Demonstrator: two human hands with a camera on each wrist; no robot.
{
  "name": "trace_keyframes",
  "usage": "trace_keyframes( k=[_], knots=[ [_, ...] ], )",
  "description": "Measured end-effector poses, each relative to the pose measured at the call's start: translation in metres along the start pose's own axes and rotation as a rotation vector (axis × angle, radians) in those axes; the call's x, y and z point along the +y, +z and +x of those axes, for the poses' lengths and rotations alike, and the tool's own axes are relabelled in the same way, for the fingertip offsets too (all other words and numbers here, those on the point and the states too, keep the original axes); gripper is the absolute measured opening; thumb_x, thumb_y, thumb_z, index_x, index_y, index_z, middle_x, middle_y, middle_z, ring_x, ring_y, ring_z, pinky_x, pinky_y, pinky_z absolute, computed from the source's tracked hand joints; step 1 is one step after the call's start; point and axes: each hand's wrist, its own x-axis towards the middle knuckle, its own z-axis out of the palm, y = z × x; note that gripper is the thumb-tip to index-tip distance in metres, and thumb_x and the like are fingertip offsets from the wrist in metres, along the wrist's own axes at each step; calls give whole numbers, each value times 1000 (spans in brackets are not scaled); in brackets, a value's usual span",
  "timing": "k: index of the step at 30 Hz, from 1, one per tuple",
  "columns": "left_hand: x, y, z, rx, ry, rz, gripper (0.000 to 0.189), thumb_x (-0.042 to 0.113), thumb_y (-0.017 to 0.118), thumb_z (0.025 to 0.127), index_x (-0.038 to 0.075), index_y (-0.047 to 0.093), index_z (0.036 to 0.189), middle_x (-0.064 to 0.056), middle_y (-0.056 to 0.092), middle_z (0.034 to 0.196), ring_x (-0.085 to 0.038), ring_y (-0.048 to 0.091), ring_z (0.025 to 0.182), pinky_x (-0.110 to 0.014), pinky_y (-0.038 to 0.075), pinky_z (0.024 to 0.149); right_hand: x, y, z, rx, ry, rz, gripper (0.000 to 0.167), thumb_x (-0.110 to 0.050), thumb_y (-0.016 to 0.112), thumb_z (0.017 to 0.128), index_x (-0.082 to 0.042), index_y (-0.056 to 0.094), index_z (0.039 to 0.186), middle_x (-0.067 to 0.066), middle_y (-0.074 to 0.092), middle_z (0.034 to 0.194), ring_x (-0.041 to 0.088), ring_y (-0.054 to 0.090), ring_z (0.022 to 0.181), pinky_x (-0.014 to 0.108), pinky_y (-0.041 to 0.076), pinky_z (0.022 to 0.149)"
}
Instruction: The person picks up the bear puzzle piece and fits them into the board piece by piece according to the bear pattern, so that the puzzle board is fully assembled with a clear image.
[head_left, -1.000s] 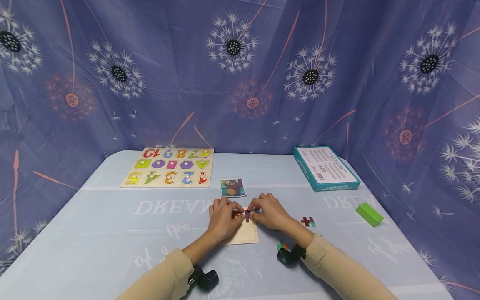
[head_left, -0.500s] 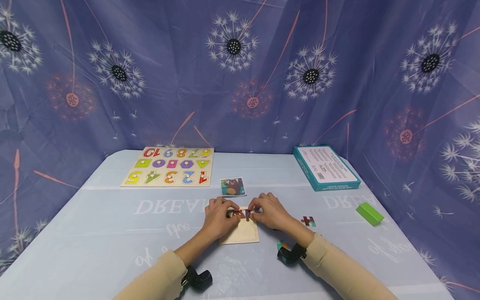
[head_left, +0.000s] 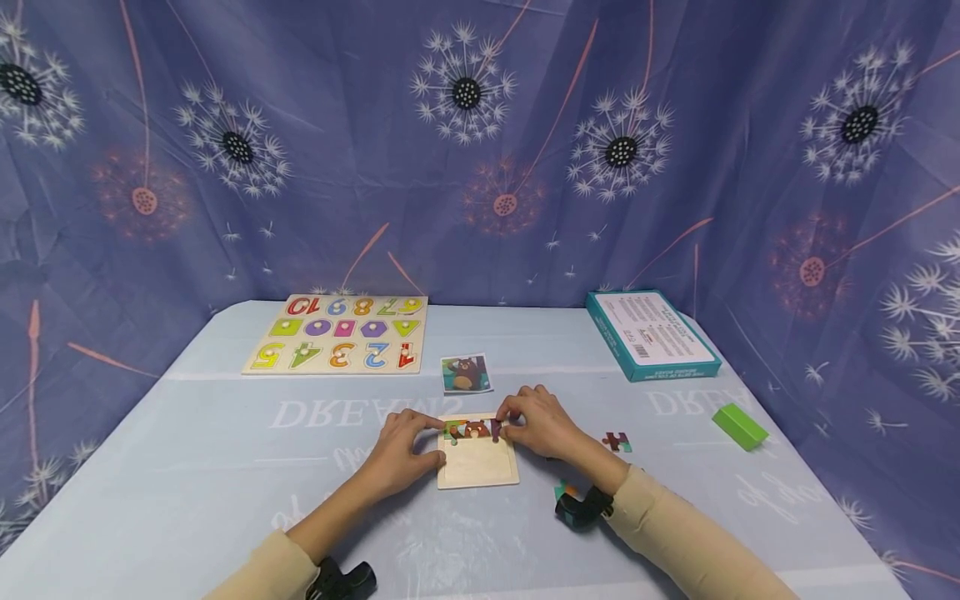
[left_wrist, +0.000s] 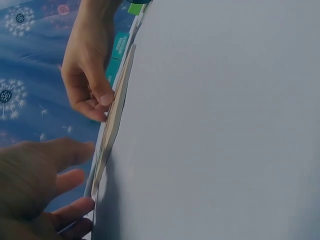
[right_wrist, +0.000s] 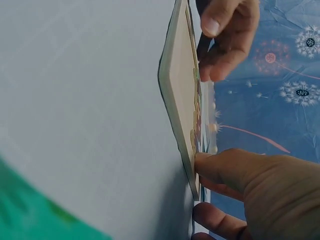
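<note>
A square wooden puzzle tray lies on the table, its far row filled with jigsaw pieces. A bear's face shows mid-row, a green and orange piece at the left end. My right hand pinches a dark purple puzzle piece at the row's right end, with thumb and index finger. Seen from the right wrist, its thumb lies low on the tray face. My left hand is beside the tray's left edge, thumb and index finger spread apart; its fingers look loose in the left wrist view.
A bear picture card lies behind the tray. Loose puzzle pieces sit right of it, one partly under the right wrist camera. A number board stands back left, a teal box back right, a green block right.
My left hand has drawn back left from the row to the tray's left edge, uncovering the bear face and left piece. The right hand has stayed in place.
</note>
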Motion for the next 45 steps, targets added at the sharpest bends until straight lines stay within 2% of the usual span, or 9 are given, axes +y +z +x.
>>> trace_keyframes(
  k=[7, 19, 25, 34, 40, 45],
  knots=[
    [-8, -3, -7, -47, 41, 11, 37, 18, 77, 73, 15, 66, 109, -4, 55, 116, -21, 42, 111, -47, 37, 96, 0, 1, 0, -8, 17, 9, 16, -22, 72, 75, -25, 70, 90, -3, 58, 85, 13, 42, 83, 35, 33, 76],
    [-10, -1, -9, -34, 64, 44, 38, 18, 76, 73, 14, 66, 109, -4, 53, 118, -22, 41, 111, -46, 36, 96, -1, -1, 0, -12, 25, 19, 16, -22, 72, 76, -25, 70, 92, -3, 58, 85, 13, 42, 83, 35, 33, 77],
    [-9, -1, -9, -36, 57, 35, 37, 18, 76, 73, 14, 66, 109, -5, 53, 119, -23, 41, 114, -49, 36, 97, -2, -8, -4, -20, 73, 74, 20, -25, 74, 77, -23, 69, 97, -1, 59, 90, 14, 44, 86, 36, 35, 80],
    [-10, -1, -10, -35, 58, 26, 37, 18, 76, 73, 14, 66, 109, -4, 53, 118, -24, 40, 114, -49, 35, 98, 4, -26, -16, 6, 119, 108, 23, -26, 73, 79, -21, 67, 101, -2, 60, 96, 15, 47, 93, 38, 38, 83],
    [-10, -1, -11, -29, 70, 35, 37, 18, 76, 74, 13, 66, 109, -5, 53, 118, -24, 41, 113, -48, 35, 97, 12, -34, -28, 4, 160, 91, 23, -28, 73, 79, -21, 67, 101, -3, 60, 98, 15, 46, 95, 36, 39, 80],
    [-10, -1, -11, -27, 65, 37, 37, 18, 76, 73, 13, 66, 109, -5, 53, 118, -22, 41, 112, -46, 35, 96, 20, -38, -41, -4, 148, 63, 24, -28, 73, 79, -20, 67, 100, -2, 60, 98, 15, 45, 93, 35, 38, 80]
  ],
)
